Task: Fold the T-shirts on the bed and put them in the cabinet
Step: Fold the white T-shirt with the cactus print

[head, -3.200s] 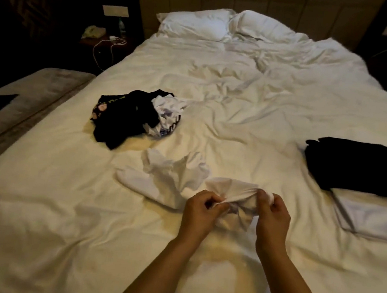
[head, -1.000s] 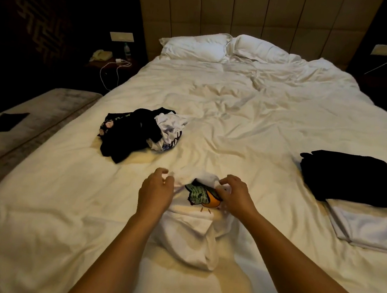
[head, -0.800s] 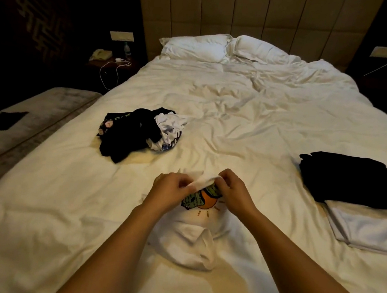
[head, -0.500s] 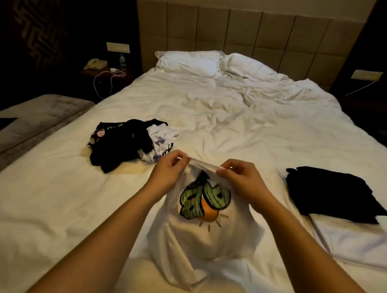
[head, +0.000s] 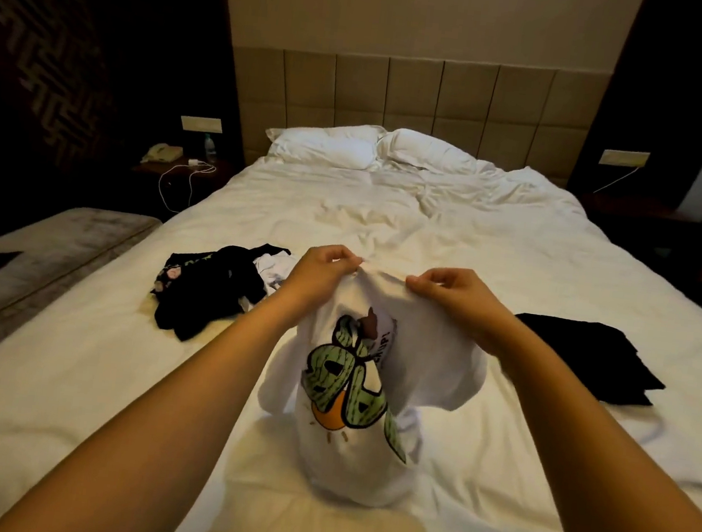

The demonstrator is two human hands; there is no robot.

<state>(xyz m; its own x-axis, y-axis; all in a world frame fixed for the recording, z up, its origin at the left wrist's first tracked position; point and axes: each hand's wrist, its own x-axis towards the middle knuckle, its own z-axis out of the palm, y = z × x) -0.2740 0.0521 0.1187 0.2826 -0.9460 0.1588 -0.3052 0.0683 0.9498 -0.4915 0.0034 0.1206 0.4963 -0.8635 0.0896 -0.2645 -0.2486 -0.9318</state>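
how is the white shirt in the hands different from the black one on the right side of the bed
The white T-shirt hangs bunched from the left hand and right hand, pinched at its top edge; the black T-shirt lies flat on the bed, untouched. The white T-shirt shows a green and orange print; the black T-shirt looks plain. Both are over the bed.

Two hands up, the left hand (head: 322,269) and the right hand (head: 451,290), sharing one white T-shirt (head: 369,399) with a green and orange print. One bed (head: 389,217), two pillows (head: 323,149) at its head. One loose heap of clothes (head: 211,289) on the left, one black folded garment (head: 583,358) on the right. One telephone (head: 161,153) and one bottle (head: 208,147) on the nightstand.
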